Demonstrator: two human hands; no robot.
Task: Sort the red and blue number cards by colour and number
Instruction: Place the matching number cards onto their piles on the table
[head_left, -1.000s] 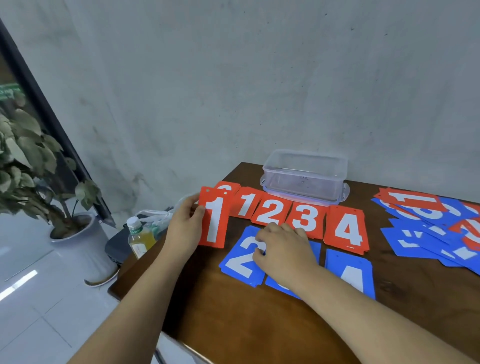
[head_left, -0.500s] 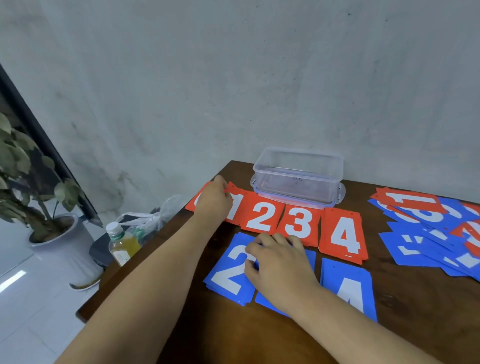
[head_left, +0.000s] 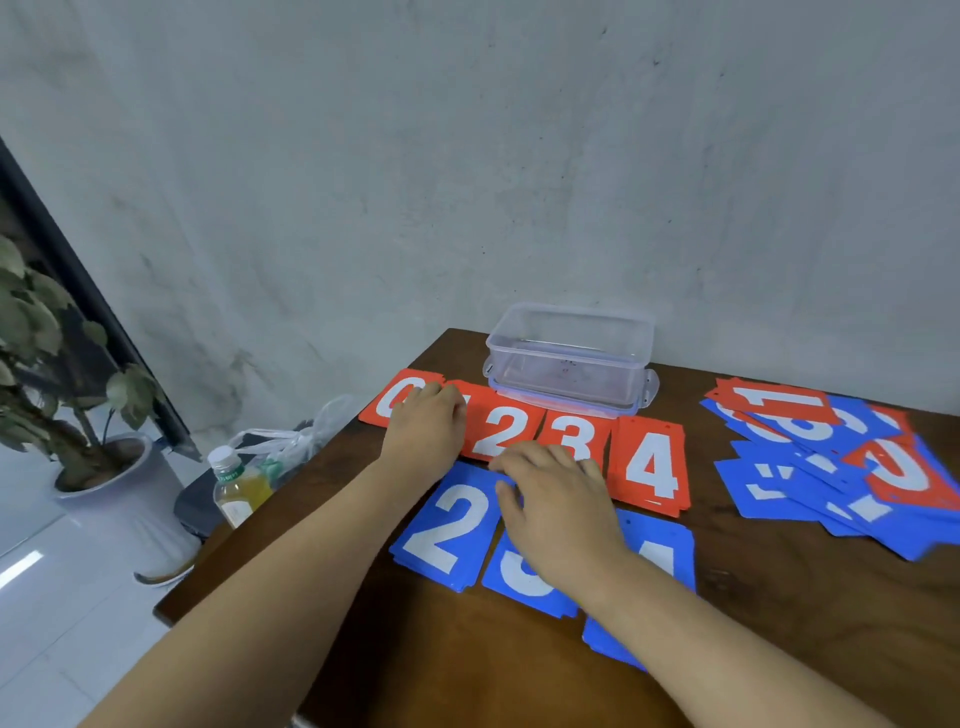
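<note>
On dark wooden table (head_left: 779, 623): red rectangular number cards (head_left: 649, 467) read 0, 2, 3, 4; blue rectangular number cards (head_left: 447, 525) start at 2.
Left hand (head_left: 426, 431) flat on the red row between 0 and 2; right hand (head_left: 561, 514) flat on next blue card; neither grips anything.

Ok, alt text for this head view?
The left hand presses a red card row showing 0, 2, 3, 4; the right hand rests on the blue row below it. On the table, a mixed card pile lies at right, a clear box behind.
</note>
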